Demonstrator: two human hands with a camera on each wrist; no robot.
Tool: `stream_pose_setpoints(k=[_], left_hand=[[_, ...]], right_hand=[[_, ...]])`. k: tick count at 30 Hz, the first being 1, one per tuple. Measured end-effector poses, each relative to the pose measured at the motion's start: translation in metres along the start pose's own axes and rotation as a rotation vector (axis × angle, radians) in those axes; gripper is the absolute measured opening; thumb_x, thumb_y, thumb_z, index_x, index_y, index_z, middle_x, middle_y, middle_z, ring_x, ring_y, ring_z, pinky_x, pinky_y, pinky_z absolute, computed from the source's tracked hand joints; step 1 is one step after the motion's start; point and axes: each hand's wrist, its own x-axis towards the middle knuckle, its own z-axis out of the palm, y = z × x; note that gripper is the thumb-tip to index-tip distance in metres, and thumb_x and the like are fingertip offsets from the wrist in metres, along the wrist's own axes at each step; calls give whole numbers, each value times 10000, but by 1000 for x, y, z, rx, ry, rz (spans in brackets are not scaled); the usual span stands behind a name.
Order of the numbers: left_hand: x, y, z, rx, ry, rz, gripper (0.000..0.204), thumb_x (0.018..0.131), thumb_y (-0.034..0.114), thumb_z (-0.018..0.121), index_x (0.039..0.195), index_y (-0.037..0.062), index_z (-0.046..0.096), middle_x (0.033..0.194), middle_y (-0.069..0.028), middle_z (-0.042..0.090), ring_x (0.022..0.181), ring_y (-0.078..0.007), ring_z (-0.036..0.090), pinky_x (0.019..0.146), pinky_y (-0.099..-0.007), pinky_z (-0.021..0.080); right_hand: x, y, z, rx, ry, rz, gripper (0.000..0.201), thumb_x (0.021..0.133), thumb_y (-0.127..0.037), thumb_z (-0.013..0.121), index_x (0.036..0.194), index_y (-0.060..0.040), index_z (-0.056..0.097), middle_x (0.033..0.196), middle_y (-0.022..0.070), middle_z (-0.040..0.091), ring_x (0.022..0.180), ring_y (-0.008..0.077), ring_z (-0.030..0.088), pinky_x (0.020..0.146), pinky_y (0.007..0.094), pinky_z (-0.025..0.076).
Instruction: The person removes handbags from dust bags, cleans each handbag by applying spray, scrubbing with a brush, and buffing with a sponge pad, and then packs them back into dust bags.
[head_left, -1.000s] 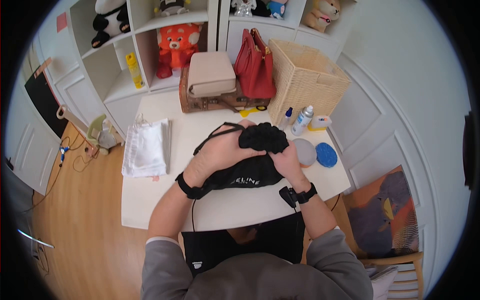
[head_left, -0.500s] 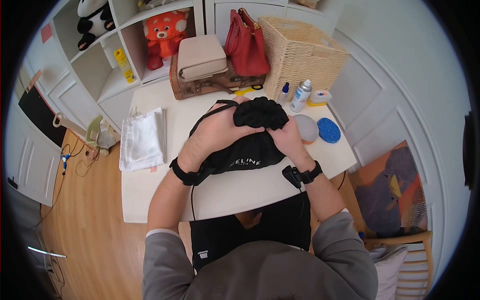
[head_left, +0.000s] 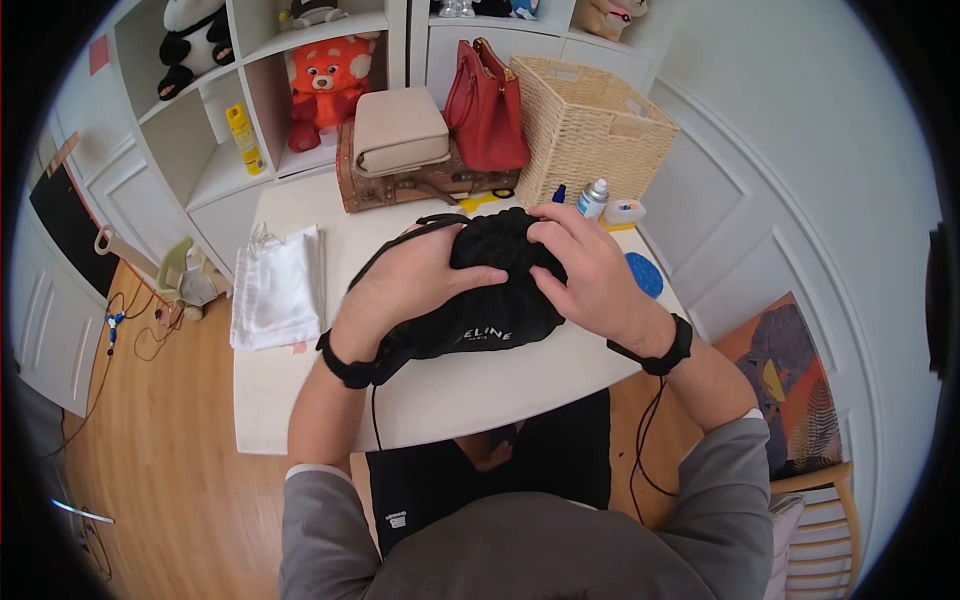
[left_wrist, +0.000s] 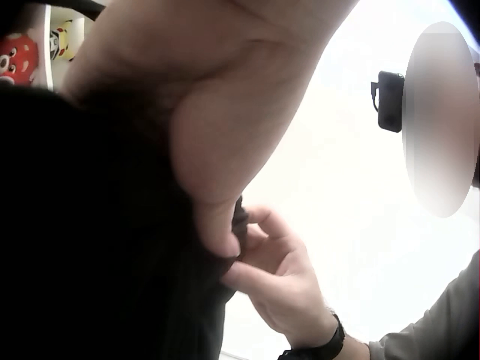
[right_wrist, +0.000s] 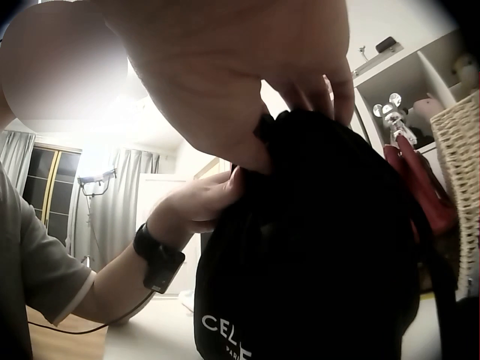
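Observation:
A black drawstring bag [head_left: 490, 310] with white lettering stands on the white table, its gathered mouth at the top. The left hand [head_left: 415, 280] grips the bag's left side near the mouth, thumb across the front. From the right, the right hand [head_left: 590, 275] pinches the gathered cloth, fingers bent over the rim and thumb in front. In the right wrist view the bag [right_wrist: 315, 240] hangs below the right hand [right_wrist: 240, 75], and the left hand [right_wrist: 191, 206] is at its far side. The left wrist view shows dark cloth beside the left thumb.
Folded white cloth bags [head_left: 280, 290] lie at the table's left. Behind are a beige bag [head_left: 400, 130] on a brown case [head_left: 360, 190], a red handbag [head_left: 490, 120] and a wicker basket [head_left: 590, 130]. A spray can [head_left: 592, 200] and blue disc [head_left: 643, 275] are at the right.
The right hand has shifted its hold, from low at the mouth's right edge to over its top, with fingers more spread. The left hand keeps its grip.

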Motion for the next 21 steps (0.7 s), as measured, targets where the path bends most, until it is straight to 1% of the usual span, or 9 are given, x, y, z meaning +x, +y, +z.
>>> stream_pose_setpoints(k=[2, 5, 7, 8, 9, 11, 12, 16, 21], left_hand=[[-9, 0, -13, 3, 42, 41, 576, 870, 536, 823, 1096, 9, 772, 1019, -216, 758, 973, -380, 736, 893, -443, 565], [-25, 9, -39, 158, 7, 3, 477, 896, 440, 842, 906, -31, 768, 855, -174, 764, 791, -288, 728, 744, -355, 561], [-37, 12, -47, -32, 109, -75, 344, 902, 276, 854, 785, -31, 750, 738, -130, 737, 702, -195, 696, 668, -293, 525], [-41, 14, -46, -62, 166, -22, 178, 870, 140, 861, 852, -3, 757, 763, -93, 731, 742, -139, 701, 654, -252, 505], [-39, 16, -43, -62, 169, -23, 178, 870, 140, 861, 852, -3, 757, 763, -93, 731, 742, -139, 701, 654, -252, 505], [-32, 16, -29, -217, 362, 452, 171, 848, 111, 859, 933, 13, 747, 879, -99, 733, 831, -199, 715, 716, -291, 538], [-20, 7, -19, -111, 418, 663, 263, 814, 93, 865, 1024, 31, 720, 1101, -121, 699, 990, -279, 695, 839, -354, 561], [-1, 2, 4, -17, 304, 664, 347, 785, 88, 869, 1088, 57, 702, 1270, -124, 608, 1145, -340, 624, 961, -419, 538], [7, -2, 3, 3, 223, 701, 384, 735, 100, 890, 1073, 48, 713, 1170, -116, 616, 1098, -326, 623, 926, -410, 541]], right_hand=[[7, -4, -7, 39, -72, 38, 396, 794, 31, 759, 1162, -20, 622, 1296, 183, 614, 1140, 374, 634, 969, 413, 525], [14, -6, -14, 163, -104, 105, 364, 814, 24, 733, 1167, -31, 664, 1248, 168, 617, 1128, 387, 652, 937, 419, 545], [16, -4, -17, 195, -132, 115, 349, 821, 31, 724, 1161, -29, 678, 1252, 172, 611, 1122, 383, 653, 934, 413, 547], [18, -3, -18, 229, -162, 125, 335, 828, 38, 715, 1156, -26, 693, 1256, 176, 604, 1117, 379, 655, 931, 406, 548], [21, -3, -19, 230, -162, 123, 335, 828, 38, 715, 1156, -26, 693, 1256, 176, 604, 1117, 379, 655, 931, 406, 548], [24, -4, -21, 246, -207, 109, 330, 830, 38, 712, 1154, -23, 706, 1270, 183, 589, 1115, 374, 656, 925, 395, 547], [26, -5, -22, 245, -209, 108, 330, 830, 38, 712, 1154, -23, 706, 1270, 183, 589, 1115, 374, 656, 925, 395, 547], [29, -5, -26, 272, -259, 103, 311, 811, 34, 697, 1118, -20, 692, 1286, 190, 582, 1127, 381, 651, 936, 407, 545], [26, 4, -23, 297, -255, 38, 291, 792, 34, 673, 1078, -19, 681, 1299, 191, 580, 1125, 378, 650, 951, 424, 541]])
